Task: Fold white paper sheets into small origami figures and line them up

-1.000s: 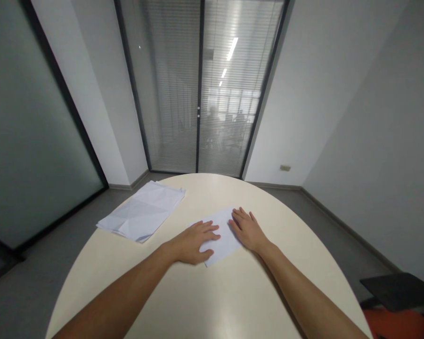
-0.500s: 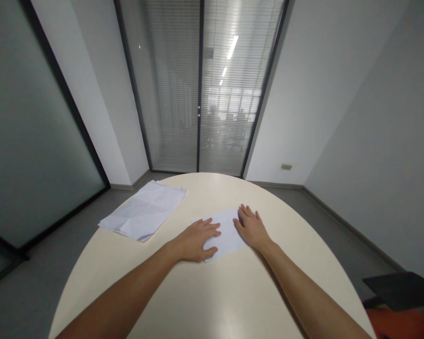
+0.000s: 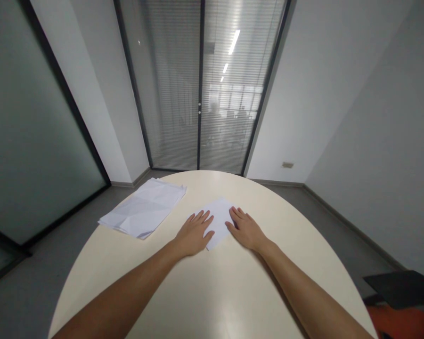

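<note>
A small white sheet of paper (image 3: 219, 221) lies flat on the round cream table (image 3: 212, 292), partly covered by both hands. My left hand (image 3: 195, 234) rests palm down over its left side, fingers spread, the thumb on the lower part of the sheet. On its right edge lies my right hand (image 3: 246, 230), also palm down, with the thumb apart from the fingers. Neither hand grips anything. The sheet's left and right edges are hidden under the hands; whether it is folded I cannot tell.
A loose stack of creased white paper (image 3: 144, 207) lies at the table's far left edge. At the lower right stands a chair with a black back (image 3: 403, 288) and an orange-red seat (image 3: 403, 322). Beyond the table is a glass door (image 3: 199, 94) with blinds.
The sheet has turned and shifted away from me, so a corner now points to the far side. My left hand has turned and moved slightly forward; my right hand moved out, then back in.
</note>
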Available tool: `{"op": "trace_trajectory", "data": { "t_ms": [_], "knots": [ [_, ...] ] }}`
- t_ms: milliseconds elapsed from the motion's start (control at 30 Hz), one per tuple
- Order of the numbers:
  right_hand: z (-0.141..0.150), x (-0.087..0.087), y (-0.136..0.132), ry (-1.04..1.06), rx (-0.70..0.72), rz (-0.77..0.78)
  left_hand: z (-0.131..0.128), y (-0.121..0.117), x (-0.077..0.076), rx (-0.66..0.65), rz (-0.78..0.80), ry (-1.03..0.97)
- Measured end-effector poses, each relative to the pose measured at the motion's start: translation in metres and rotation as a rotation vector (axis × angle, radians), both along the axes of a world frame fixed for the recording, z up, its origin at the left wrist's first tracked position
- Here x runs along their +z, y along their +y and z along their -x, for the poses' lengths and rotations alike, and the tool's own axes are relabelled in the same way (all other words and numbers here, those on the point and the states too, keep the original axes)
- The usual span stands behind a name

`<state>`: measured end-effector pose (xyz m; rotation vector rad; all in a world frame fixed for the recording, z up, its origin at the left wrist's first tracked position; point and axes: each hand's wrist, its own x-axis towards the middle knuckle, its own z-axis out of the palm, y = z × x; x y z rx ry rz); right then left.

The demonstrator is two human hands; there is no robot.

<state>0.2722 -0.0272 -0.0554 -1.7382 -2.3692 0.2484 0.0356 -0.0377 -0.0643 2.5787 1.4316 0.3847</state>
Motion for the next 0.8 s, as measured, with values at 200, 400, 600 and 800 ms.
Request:
{"op": "trace_trajectory", "data": {
  "t_ms": [200, 400, 600, 800],
  "knots": [
    [-0.005, 0.002, 0.003, -0.027, -0.082, 0.001, 0.005, 0.013, -0.003, 0.190, -0.129, -0.162],
    [-0.002, -0.002, 0.002, -0.039, -0.184, -0.074, 0.008, 0.005, 0.004, -0.068, -0.176, -0.261],
    [-0.006, -0.005, 0.005, 0.091, -0.012, -0.222, 0.007, -0.001, 0.008, -0.180, -0.122, -0.155],
    [-0.002, -0.001, -0.003, 0.183, 0.395, -0.138, 0.006, -0.002, 0.007, -0.155, -0.139, -0.137]
  ]
}}
